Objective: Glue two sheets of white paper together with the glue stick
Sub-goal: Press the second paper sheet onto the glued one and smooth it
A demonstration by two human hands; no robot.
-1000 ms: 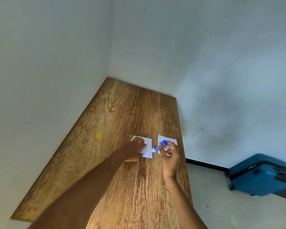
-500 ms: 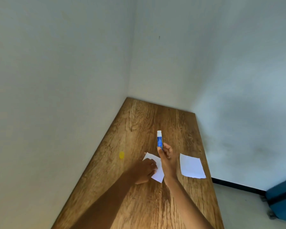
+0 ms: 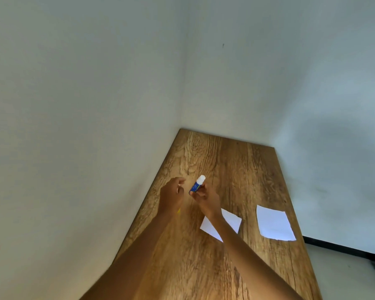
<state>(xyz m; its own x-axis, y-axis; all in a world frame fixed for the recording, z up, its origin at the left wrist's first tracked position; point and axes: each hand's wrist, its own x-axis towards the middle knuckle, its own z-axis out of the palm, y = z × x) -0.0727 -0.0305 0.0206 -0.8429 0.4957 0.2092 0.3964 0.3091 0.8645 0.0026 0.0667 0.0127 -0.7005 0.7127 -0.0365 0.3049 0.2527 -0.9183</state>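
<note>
Left of the glue stick (image 3: 197,186), the left hand (image 3: 171,195) hovers half-open and empty, likely ready for capping. Gripping the stick, the right hand (image 3: 206,197) holds it above the counter (image 3: 236,165); right of it lie two paper sheets (image 3: 230,220) (image 3: 274,223), well apart.

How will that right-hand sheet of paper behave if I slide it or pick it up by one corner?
The right sheet lies flat and thin on the table, so it probably droops when lifted by a corner. It looks very light, so a fingertip push would likely slide it over the smooth wood. Its near edge is close to the table's edge, so a careless push might send it off.
</note>
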